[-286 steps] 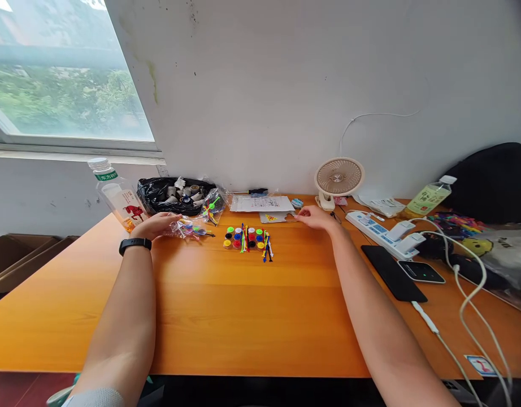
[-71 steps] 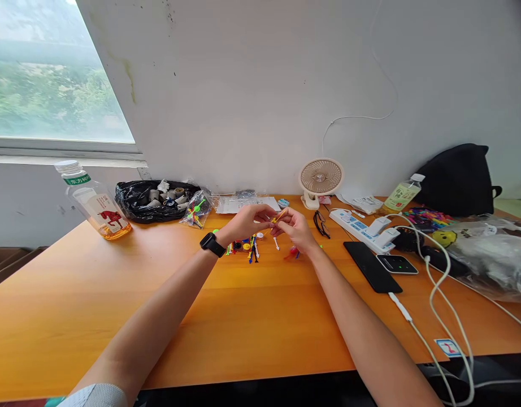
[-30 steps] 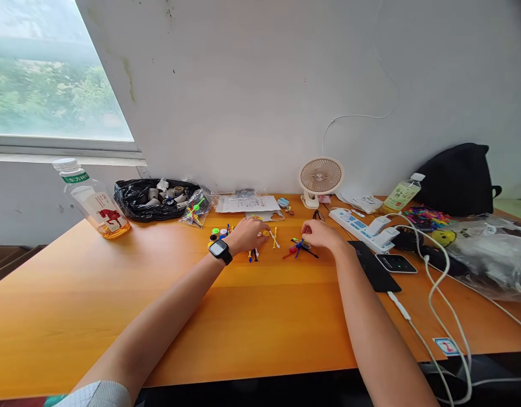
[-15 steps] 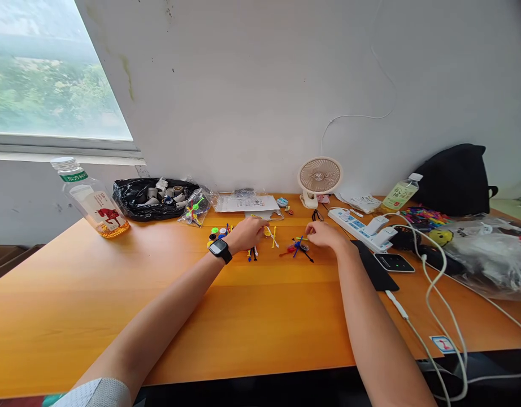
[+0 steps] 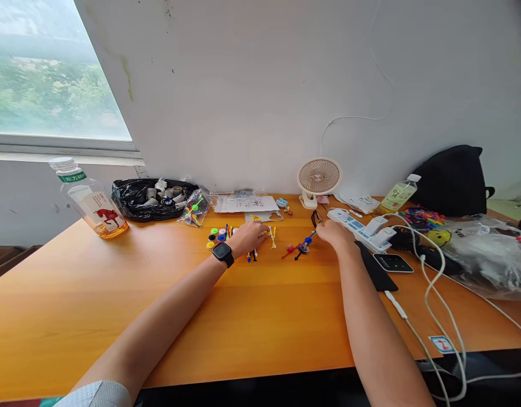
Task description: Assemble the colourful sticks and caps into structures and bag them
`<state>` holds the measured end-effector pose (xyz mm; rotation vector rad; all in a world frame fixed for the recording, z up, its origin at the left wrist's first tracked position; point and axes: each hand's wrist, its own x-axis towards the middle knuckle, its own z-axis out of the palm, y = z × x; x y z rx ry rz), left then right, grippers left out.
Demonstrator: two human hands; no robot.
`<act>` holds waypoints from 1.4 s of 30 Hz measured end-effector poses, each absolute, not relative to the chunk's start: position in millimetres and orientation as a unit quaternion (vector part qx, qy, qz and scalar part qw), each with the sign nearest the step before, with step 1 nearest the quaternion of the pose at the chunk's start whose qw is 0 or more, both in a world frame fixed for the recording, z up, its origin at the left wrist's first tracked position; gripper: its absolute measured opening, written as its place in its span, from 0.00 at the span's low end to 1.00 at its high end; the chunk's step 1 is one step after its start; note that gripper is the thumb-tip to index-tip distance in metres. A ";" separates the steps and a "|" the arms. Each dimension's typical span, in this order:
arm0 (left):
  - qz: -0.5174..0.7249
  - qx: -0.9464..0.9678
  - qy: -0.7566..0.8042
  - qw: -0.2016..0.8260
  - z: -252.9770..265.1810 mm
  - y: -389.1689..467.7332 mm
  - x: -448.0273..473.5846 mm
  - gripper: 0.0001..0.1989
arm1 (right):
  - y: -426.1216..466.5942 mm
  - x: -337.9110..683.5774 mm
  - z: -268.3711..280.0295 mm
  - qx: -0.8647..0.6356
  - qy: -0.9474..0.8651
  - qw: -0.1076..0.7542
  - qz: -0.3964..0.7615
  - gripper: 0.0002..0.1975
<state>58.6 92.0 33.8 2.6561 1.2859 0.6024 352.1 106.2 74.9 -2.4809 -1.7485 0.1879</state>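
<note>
My right hand [image 5: 334, 234] has its fingertips pinched at the end of a blue arrow-tipped stick [image 5: 310, 238]. This stick joins a small cluster with a round hub [image 5: 304, 247], a black arrow stick [image 5: 299, 255] and a red arrow stick [image 5: 288, 252]. My left hand [image 5: 247, 238], with a black watch [image 5: 222, 253] on its wrist, is closed over several small sticks; whatever its fingertips hold is hidden. Just right of it lie yellow and white arrow sticks [image 5: 273, 237]. Small round discs [image 5: 211, 245] in several colours sit left of that hand.
Behind are a clear bag with a coloured spinner [image 5: 195, 210], a black bag of grey pieces [image 5: 137, 206], papers [image 5: 247, 203] and a small fan [image 5: 318, 176]. A bottle [image 5: 95, 206] stands left. A power strip [image 5: 360, 229] with cables, and a black phone-like device [image 5: 393, 262] lie right.
My right hand has shifted slightly right and back. The cluster beside it has turned, its blue stick now reaching toward my fingertips. My left hand has moved slightly right and down.
</note>
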 end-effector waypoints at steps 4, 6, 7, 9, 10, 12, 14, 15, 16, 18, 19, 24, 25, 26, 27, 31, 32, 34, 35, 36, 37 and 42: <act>0.201 0.880 0.428 0.047 35.2 89.3 60.8 0.12 | 107.0 354.0 71.3 -0.796 -0.600 0.022 0.070 0.19; 0.196 0.885 0.420 0.039 37.2 89.7 59.3 0.12 | 106.7 352.6 70.5 -0.782 -0.619 0.020 0.069 0.16; 0.193 0.889 0.414 0.036 37.9 90.5 58.4 0.13 | 106.3 351.7 70.5 -0.777 -0.625 0.019 0.068 0.15; 0.187 0.896 0.401 0.033 38.2 92.7 56.6 0.14 | 105.3 350.9 71.2 -0.772 -0.632 0.012 0.068 0.15; 0.184 0.900 0.393 0.034 37.8 94.0 55.7 0.14 | 104.9 351.2 71.8 -0.769 -0.635 0.005 0.070 0.17; 0.180 0.906 0.381 0.039 36.7 96.4 53.6 0.13 | 104.4 354.0 73.0 -0.766 -0.638 -0.011 0.076 0.22; 0.182 0.907 0.378 0.046 37.2 98.0 51.2 0.14 | 104.5 358.5 74.7 -0.766 -0.637 -0.022 0.084 0.26; 0.187 0.905 0.379 0.049 38.6 98.1 49.9 0.14 | 104.7 360.4 75.8 -0.767 -0.635 -0.020 0.092 0.27; 0.198 0.902 0.379 0.054 41.2 97.9 48.9 0.15 | 104.7 361.2 77.1 -0.767 -0.634 -0.004 0.102 0.27; 0.240 0.895 0.368 0.072 48.9 96.2 48.1 0.17 | 103.8 357.0 80.1 -0.749 -0.644 0.084 0.130 0.26; 0.269 0.890 0.357 0.089 53.5 95.0 48.8 0.18 | 102.6 351.0 81.5 -0.726 -0.653 0.151 0.154 0.25; 0.400 0.837 0.300 0.220 69.9 90.5 60.1 0.17 | 89.5 286.8 81.9 -0.486 -0.625 0.423 0.440 0.23; 0.416 0.826 0.293 0.242 70.7 90.5 61.9 0.17 | 86.9 272.3 79.7 -0.444 -0.603 0.448 0.488 0.23; 0.427 0.818 0.287 0.258 71.0 90.7 62.8 0.16 | 84.8 259.5 76.8 -0.416 -0.581 0.467 0.521 0.23; 0.435 0.812 0.283 0.269 71.0 91.0 62.6 0.15 | 83.3 248.9 73.4 -0.395 -0.560 0.483 0.544 0.23; 0.436 0.810 0.293 0.261 73.6 89.9 53.4 0.08 | 83.9 230.7 60.3 -0.383 -0.552 0.508 0.538 0.23; 0.430 0.813 0.300 0.254 75.0 88.8 50.6 0.07 | 85.0 230.7 58.0 -0.394 -0.569 0.507 0.513 0.23; 0.415 0.816 0.317 0.249 77.7 86.2 46.4 0.06 | 87.4 232.2 54.7 -0.411 -0.601 0.499 0.469 0.23; 0.408 0.815 0.323 0.254 78.6 85.0 45.2 0.06 | 88.4 232.8 53.3 -0.413 -0.611 0.493 0.461 0.23; 0.403 0.814 0.328 0.261 79.1 84.0 44.6 0.06 | 89.1 232.9 52.0 -0.410 -0.616 0.487 0.464 0.23; 0.400 0.812 0.331 0.268 79.1 83.3 44.5 0.07 | 89.7 232.6 50.7 -0.406 -0.617 0.481 0.472 0.23; 0.395 0.808 0.330 0.288 75.4 86.1 43.0 0.07 | 89.9 228.8 45.9 -0.400 -0.603 0.472 0.503 0.18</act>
